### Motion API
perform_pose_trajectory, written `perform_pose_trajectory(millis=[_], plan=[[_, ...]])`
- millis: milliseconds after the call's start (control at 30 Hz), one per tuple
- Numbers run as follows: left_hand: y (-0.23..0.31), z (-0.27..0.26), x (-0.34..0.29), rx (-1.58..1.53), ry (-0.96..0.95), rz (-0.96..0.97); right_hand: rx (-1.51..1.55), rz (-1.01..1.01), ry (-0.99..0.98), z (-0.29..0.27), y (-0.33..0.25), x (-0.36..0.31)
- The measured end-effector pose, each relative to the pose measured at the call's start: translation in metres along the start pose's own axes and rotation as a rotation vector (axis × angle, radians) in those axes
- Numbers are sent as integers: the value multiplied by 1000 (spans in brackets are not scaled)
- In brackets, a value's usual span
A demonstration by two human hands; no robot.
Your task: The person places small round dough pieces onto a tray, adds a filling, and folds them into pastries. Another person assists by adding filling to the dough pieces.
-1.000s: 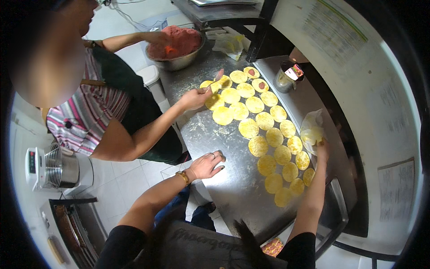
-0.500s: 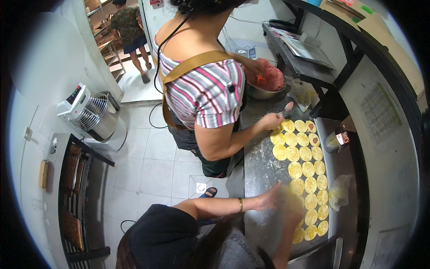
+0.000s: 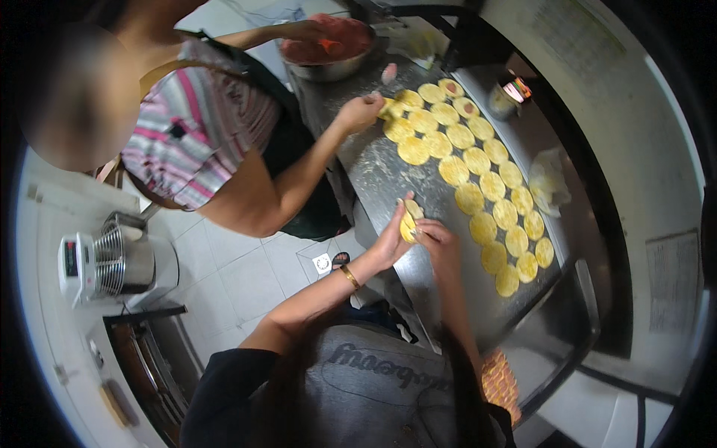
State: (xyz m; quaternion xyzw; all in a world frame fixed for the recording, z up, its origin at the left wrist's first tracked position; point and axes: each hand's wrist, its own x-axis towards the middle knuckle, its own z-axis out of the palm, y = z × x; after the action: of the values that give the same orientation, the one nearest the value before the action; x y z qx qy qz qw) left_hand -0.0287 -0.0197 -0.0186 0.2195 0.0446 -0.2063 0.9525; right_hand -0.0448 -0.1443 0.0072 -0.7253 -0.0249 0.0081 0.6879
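Left hand (image 3: 390,244): fingers gripping a yellow round (image 3: 408,227), centre of frame
Right hand (image 3: 439,238): fingers closed on its edge
Flat rounds (image 3: 491,185): rows on the counter (image 3: 379,179), right of centre

Bakery-style kitchen, floor mixer (image 3: 123,263), steel worktable (image 3: 366,179), dough rounds (image 3: 476,160)

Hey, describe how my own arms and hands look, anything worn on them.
Short black sleeves. The left hand and right hand are ungloved. A gold-coloured band circles the left wrist; none shows on the right.
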Motion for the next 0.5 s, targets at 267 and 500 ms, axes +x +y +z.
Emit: perform_pose_trajectory(millis=[267,500], plan=[[37,-15,-2,-15,101,-67,746,366,188,7,8,43],[75,-56,-14,33,134,-141,75,176,520,-18,70,127]])
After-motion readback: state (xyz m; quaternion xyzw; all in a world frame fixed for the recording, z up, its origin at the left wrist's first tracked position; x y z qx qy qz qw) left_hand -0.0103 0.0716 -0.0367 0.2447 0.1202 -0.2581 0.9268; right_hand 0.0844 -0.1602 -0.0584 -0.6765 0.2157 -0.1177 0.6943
